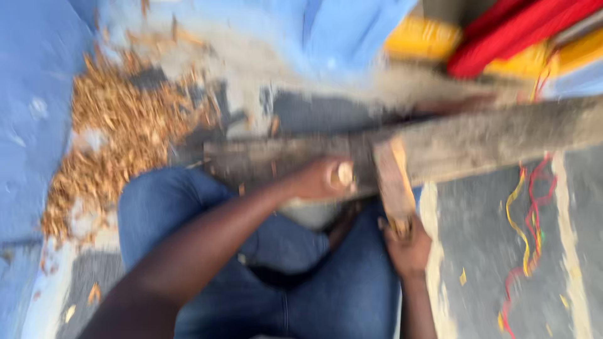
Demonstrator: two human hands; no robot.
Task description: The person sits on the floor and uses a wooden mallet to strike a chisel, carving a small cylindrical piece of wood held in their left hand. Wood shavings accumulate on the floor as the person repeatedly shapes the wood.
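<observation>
The view is motion-blurred. The person sits with knees in blue denim jeans [301, 276], looking down on 2 bare hands. The left hand [323, 179] lies near the centre, its fingers curled on a small pale round-ended wooden handle [345, 174], pressed against a long weathered grey timber plank [477, 141] that runs from the centre out toward 3 o'clock. The right hand [408, 248], at about 5 o'clock from the left one, closes its fingers around the lower end of a short tan wooden piece [392, 182], which stands nearly upright and leans across the plank's front face. The 2 hands are near each other but apart. Blur hides the exact fingertip positions.

At 10 o'clock, a heap of orange-brown wood shavings [119, 125] spreads over the grey floor. At 1 o'clock lie a red fabric bundle [509, 28] and a yellow object [421, 37]. At 4 o'clock, loose red and yellow strings [531, 226] trail on the ground.
</observation>
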